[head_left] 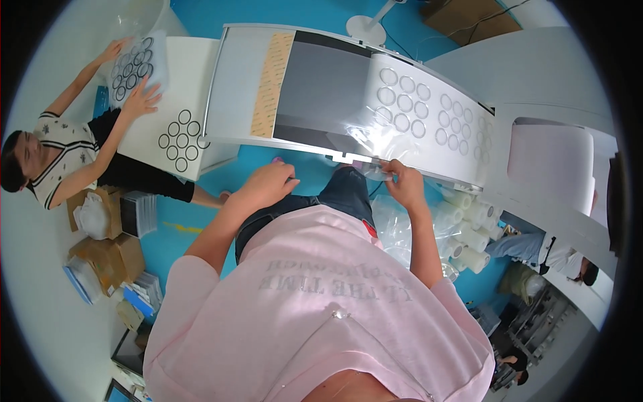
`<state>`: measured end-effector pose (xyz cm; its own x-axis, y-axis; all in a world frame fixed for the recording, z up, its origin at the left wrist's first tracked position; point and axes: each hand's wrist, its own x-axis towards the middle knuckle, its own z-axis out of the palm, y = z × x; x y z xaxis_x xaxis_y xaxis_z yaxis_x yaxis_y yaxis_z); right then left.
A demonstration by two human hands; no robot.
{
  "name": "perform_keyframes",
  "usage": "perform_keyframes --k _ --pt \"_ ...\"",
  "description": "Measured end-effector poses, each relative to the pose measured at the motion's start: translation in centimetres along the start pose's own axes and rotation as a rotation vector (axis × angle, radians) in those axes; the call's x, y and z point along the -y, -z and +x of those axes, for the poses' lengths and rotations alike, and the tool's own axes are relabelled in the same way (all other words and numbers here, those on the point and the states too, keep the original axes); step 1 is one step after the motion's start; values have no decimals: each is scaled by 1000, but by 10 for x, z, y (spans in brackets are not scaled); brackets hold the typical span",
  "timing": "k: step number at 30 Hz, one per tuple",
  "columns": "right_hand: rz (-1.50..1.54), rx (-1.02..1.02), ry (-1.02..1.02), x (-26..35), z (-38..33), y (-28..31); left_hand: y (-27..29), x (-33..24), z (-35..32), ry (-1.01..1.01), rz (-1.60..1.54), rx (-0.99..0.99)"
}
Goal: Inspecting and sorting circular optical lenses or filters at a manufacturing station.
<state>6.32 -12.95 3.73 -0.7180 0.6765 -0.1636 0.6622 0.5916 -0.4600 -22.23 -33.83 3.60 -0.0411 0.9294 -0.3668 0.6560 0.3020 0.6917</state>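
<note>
While the right hand (400, 179) sits just right of frame centre, its fingers are pressed together in a pinch on the near edge of a clear plastic film (375, 137) that lies over the white sheet of rings (429, 110). The film is glossy and wrinkled and spreads from the pinch up across the sheet, in the upper middle of the frame. The left hand (268, 184) is left of centre, loosely curled, fingers bent and close together, holding nothing visible; it hovers just below the near edge of the bench (234, 87). A dark grey panel (325, 90) and a tan strip (271, 84) lie on the bench left of the ring sheet. At upper left, another person's hands (137, 100) rest on a second ring sheet (181, 134) and a clear bag of rings (134, 63). White rolls (465, 231) are stacked at right of centre, below the bench edge. Cardboard boxes (110, 251) stand on the blue floor (201, 241) at lower left.
</note>
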Motion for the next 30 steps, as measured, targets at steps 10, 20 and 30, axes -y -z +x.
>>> perform_keyframes --k 10,20,30 --pt "205 -263 -255 -45 -65 -38 -2 40 -42 197 185 -90" --pt "-1114 280 -719 -137 -185 24 -33 261 -87 754 -173 -1172" --pt "77 238 -47 0 -60 -24 -59 374 -100 1380 -660 -983"
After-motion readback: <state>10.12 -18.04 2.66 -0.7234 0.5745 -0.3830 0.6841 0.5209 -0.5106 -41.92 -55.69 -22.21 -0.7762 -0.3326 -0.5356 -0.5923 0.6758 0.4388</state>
